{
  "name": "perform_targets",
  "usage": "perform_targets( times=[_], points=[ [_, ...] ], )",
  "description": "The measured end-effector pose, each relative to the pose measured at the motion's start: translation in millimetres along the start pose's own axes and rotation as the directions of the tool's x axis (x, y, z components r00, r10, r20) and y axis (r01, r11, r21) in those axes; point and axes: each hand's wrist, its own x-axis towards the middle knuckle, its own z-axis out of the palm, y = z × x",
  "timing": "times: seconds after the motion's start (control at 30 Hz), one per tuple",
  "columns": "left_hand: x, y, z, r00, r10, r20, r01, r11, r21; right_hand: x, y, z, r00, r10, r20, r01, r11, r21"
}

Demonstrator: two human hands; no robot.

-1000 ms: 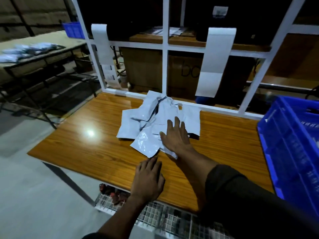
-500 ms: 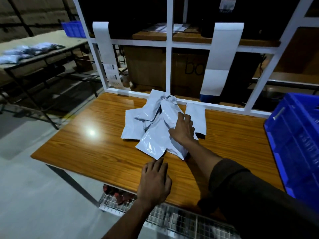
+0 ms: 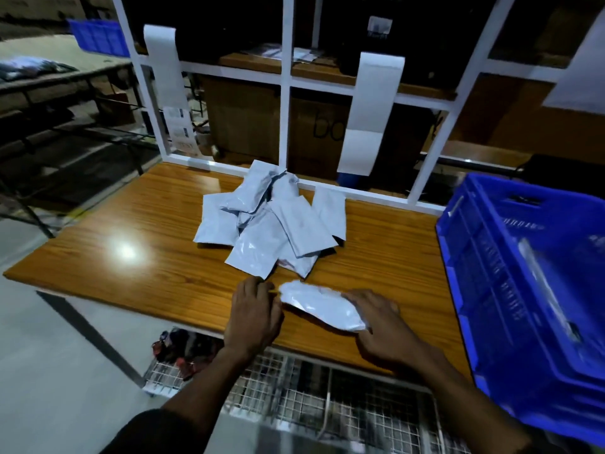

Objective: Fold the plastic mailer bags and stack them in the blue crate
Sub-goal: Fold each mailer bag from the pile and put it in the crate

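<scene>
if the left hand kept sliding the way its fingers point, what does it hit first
Probably the near corner of the pile of mailer bags, just beyond the left hand; the fingers point up the table. Depth is unclear.

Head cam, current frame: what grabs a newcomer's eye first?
Probably the loose heap of grey mailer bags at the middle of the wooden table, and the big blue crate at its right end. Nearer the front edge, the left hand and right hand sit at either end of one single mailer bag pulled clear of the heap.
</scene>
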Motion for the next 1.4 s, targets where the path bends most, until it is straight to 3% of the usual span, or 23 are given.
perform_targets(
  times=[0.1,0.17,0.23,0.33,0.43,0.53,0.83,0.9,0.97,1.07,1.23,1.4],
  points=[
    [-2.4,7.4,-2.8,0.992,-0.084,-0.095,0.073,0.990,-0.117,-16.1,15.6,-9.5,0.976,0.117,0.182,-0.108,0.992,-0.060],
    [-0.1,21.0,-4.4,0.988,-0.081,-0.133,0.067,0.992,-0.104,-18.4,4.7,-12.7,0.976,0.154,0.157,-0.156,0.988,-0.002],
    [4.8,44.9,-1.6,0.992,0.067,-0.103,-0.076,0.994,-0.083,-13.9,-10.9,-5.1,0.992,0.118,0.050,-0.118,0.993,0.008],
    [7.1,79.7,18.9,0.962,0.258,0.090,-0.256,0.966,-0.030,-5.6,-21.0,18.7,0.985,0.164,0.051,-0.165,0.986,0.016],
    [2.5,84.1,36.8,0.909,0.182,0.375,-0.240,0.964,0.116,-3.1,-18.4,35.0,0.990,0.141,0.026,-0.135,0.977,-0.162],
    [-3.5,73.5,38.1,0.878,0.085,0.471,-0.195,0.962,0.189,-4.7,-13.5,37.8,0.993,0.122,-0.010,-0.121,0.970,-0.211],
    [6.6,62.7,20.9,0.838,-0.176,0.516,0.061,0.970,0.234,-1.3,-9.4,43.5,0.992,0.116,-0.043,-0.124,0.954,-0.273],
    [7.8,70.2,19.9,0.873,-0.142,0.468,0.013,0.964,0.267,-1.8,-9.5,44.3,0.993,0.112,-0.048,-0.121,0.951,-0.283],
    [9.1,80.5,23.7,0.895,0.023,0.445,-0.158,0.950,0.270,-1.4,-8.1,45.3,0.993,0.110,-0.042,-0.117,0.948,-0.296],
    [14.1,94.7,33.7,0.851,0.234,0.471,-0.355,0.916,0.186,-1.1,-5.8,44.9,0.995,0.098,-0.034,-0.104,0.950,-0.294],
    [19.7,89.4,42.6,0.799,0.108,0.591,-0.254,0.952,0.170,-3.0,-8.9,40.5,0.992,0.120,-0.036,-0.125,0.966,-0.224],
    [12.3,83.8,50.1,0.827,0.084,0.556,-0.213,0.962,0.172,10.5,-22.8,31.6,0.977,0.215,-0.009,-0.210,0.944,-0.256]
  ],
)
